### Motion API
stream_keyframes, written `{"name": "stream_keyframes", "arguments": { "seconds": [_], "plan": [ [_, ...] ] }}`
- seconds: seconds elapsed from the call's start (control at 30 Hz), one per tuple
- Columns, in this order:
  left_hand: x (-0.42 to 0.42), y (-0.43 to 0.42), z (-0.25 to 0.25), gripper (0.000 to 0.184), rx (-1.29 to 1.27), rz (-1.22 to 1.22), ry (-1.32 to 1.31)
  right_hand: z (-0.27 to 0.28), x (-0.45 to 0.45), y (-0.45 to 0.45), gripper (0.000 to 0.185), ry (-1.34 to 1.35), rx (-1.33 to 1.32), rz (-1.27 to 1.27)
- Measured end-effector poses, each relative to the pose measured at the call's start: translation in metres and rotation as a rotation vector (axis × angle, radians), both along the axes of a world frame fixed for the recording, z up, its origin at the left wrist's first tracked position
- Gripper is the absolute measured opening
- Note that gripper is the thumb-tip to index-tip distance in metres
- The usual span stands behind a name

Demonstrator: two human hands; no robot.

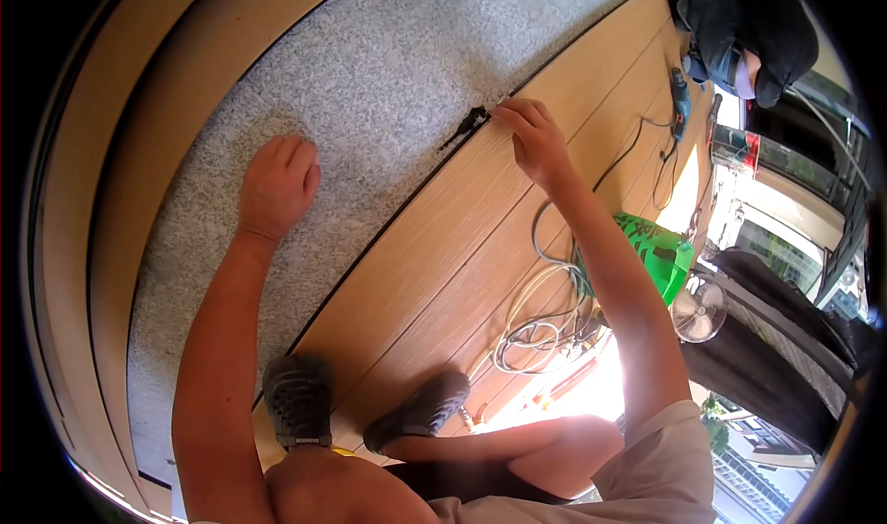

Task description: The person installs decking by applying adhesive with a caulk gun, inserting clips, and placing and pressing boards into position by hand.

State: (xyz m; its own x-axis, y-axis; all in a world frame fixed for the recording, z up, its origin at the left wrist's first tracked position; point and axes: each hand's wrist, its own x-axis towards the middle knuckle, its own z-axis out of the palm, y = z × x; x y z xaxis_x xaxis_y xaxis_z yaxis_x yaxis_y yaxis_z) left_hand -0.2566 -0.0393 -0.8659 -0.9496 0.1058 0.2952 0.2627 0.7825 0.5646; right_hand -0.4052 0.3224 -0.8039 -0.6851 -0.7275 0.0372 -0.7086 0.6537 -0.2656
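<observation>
My right hand (pixel 529 134) is at the edge of the wood-look planks (pixel 443 247), its fingers closed beside a small black piece (pixel 468 125) that lies along the seam with the speckled grey surface (pixel 370 71). Whether the fingertips grip the black piece or something smaller is hidden. On the grey surface rests my left hand (pixel 280 184), its fingers curled in; nothing shows in it.
A coiled cable (pixel 540 325), a green basket (pixel 658 256) and a fan (pixel 699 311) are on the right. Further up lies a blue power tool (pixel 681 103), near another person (pixel 725 25). My shoes (pixel 300 399) are on the planks below.
</observation>
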Motion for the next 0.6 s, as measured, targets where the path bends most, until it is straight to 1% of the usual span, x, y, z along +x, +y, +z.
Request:
{"name": "stream_keyframes", "arguments": {
  "seconds": [0.03,0.1,0.2,0.43,0.53,0.6],
  "plan": [
    [0.0002,0.0003,-0.0002,0.008,0.001,-0.004,0.002,0.0002,0.0007,-0.0025,0.042,0.002,0.001,-0.004],
    [0.001,0.0004,0.0008,0.007,-0.003,0.004,-0.015,-0.0029,-0.0011,-0.0071,0.039,0.04,0.07,0.076],
    [0.0011,-0.0004,0.0007,0.007,0.01,-0.003,-0.023,-0.0059,-0.0012,-0.0102,0.038,0.054,0.078,0.109],
    [0.0023,-0.0003,0.0008,0.007,-0.004,0.001,-0.02,-0.0087,0.005,-0.008,0.036,0.099,0.134,0.11],
    [0.0036,0.001,-0.0006,0.007,0.005,0.004,-0.026,-0.0084,0.0042,-0.0052,0.037,0.095,0.156,0.116],
    [0.0022,-0.0016,-0.001,0.009,0.011,-0.007,-0.064,-0.0054,0.0015,-0.0068,0.042,0.08,0.168,0.145]
  ]
}}
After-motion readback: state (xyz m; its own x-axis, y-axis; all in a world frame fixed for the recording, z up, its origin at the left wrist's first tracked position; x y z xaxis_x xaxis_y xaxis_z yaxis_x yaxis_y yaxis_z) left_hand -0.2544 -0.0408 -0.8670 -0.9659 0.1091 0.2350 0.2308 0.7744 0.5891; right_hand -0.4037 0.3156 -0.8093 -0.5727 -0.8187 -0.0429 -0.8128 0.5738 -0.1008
